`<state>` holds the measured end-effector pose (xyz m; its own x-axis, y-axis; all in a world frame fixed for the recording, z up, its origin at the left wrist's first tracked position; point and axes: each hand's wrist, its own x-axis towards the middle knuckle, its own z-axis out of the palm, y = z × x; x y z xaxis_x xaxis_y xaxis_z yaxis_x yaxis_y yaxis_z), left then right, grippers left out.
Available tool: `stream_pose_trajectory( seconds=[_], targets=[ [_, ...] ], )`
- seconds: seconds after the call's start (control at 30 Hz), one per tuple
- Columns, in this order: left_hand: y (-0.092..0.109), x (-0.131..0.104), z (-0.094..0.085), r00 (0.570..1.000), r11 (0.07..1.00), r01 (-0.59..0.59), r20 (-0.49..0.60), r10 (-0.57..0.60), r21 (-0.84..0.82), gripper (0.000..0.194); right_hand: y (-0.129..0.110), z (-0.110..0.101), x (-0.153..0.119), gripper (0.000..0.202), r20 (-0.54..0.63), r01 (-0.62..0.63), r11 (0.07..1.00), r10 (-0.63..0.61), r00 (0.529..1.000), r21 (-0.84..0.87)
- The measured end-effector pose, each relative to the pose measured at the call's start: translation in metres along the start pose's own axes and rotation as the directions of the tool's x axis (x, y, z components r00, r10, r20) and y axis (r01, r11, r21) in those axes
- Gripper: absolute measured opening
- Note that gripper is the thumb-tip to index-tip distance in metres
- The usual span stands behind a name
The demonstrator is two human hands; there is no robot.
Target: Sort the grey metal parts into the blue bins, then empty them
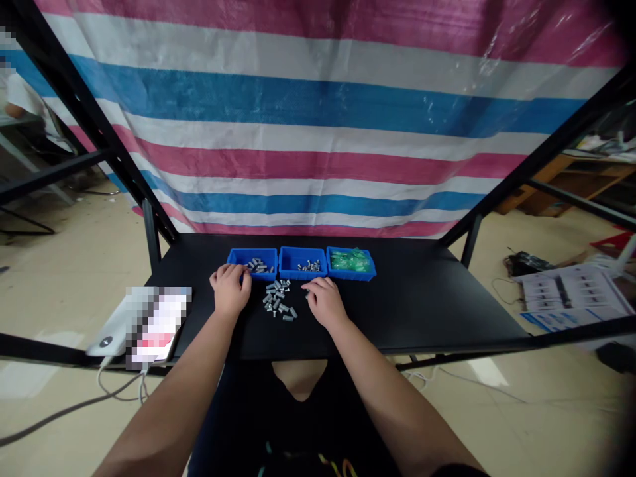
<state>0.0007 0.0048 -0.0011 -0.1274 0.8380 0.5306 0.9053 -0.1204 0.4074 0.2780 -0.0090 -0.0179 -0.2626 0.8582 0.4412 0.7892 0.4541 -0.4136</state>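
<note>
Three blue bins stand in a row on the black table. The left bin (253, 253) holds grey cylindrical pieces, the middle bin (294, 254) small metal parts, the right bin (373, 270) green plastic bags. A loose pile of grey cylinders and small metal parts (278, 298) lies in front of them. My left hand (230, 287) rests at the front left corner of the left bin, fingers curled; what they hold, if anything, is hidden. Right of the pile is my right hand (324, 301), its fingertips close together at a small dark piece too small to name.
A phone (161, 324) and a white device (116, 324) with cables lie at the table's left edge. Black frame posts (152, 235) flank the table (422, 298). A striped sheet (318, 146) hangs behind. A person (24, 96) is at the far left.
</note>
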Motion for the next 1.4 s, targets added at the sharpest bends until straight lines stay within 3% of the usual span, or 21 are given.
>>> stream_pose_trajectory(
  seconds=[0.13,0.33,0.43,0.53,0.63,0.77,0.97,1.07,1.2,1.4],
  targets=[
    [0.001,-0.001,-0.001,0.999,1.0,-0.016,-0.043,0.016,-0.016,0.018,-0.001,0.001,0.0,0.028,0.009,0.004,0.999,-0.003,1.0,-0.049],
    [0.005,-0.006,-0.012,0.973,0.995,-0.087,-0.219,0.076,-0.043,0.01,0.001,0.001,0.0,0.025,-0.02,0.004,1.0,-0.004,1.0,0.018],
    [0.007,-0.016,-0.021,0.962,0.949,-0.268,-0.103,0.253,-0.168,0.004,0.004,0.002,0.0,0.033,-0.015,0.016,0.998,-0.015,1.0,0.056],
    [0.01,-0.028,-0.028,0.911,0.881,-0.355,0.094,0.401,-0.313,0.008,0.006,0.001,-0.001,0.037,-0.009,0.007,0.999,-0.007,1.0,0.042],
    [0.014,-0.038,-0.031,0.868,0.87,-0.354,0.227,0.442,-0.342,0.013,0.004,-0.001,-0.001,0.032,-0.006,0.001,1.0,-0.001,1.0,0.014],
    [0.017,-0.04,-0.033,0.853,0.894,-0.321,0.316,0.417,-0.314,0.017,0.0,-0.005,-0.001,0.025,-0.003,-0.01,1.0,0.01,1.0,-0.027],
    [0.023,-0.037,-0.034,0.827,0.911,-0.333,0.388,0.406,-0.244,0.018,-0.001,-0.008,-0.001,0.012,-0.065,0.023,1.0,-0.024,0.998,-0.005],
    [0.024,-0.038,-0.033,0.825,0.92,-0.329,0.409,0.389,-0.213,0.017,0.001,-0.008,0.006,0.005,-0.238,0.08,0.996,-0.069,0.969,0.036],
    [0.024,-0.039,-0.031,0.835,0.927,-0.319,0.404,0.373,-0.197,0.013,0.007,-0.004,0.021,0.009,-0.422,0.047,0.995,-0.004,0.907,0.092],
    [0.022,-0.038,-0.029,0.827,0.914,-0.344,0.392,0.403,-0.214,0.01,0.011,-0.003,0.029,0.022,-0.33,-0.015,0.997,0.037,0.943,0.07]
  ],
)
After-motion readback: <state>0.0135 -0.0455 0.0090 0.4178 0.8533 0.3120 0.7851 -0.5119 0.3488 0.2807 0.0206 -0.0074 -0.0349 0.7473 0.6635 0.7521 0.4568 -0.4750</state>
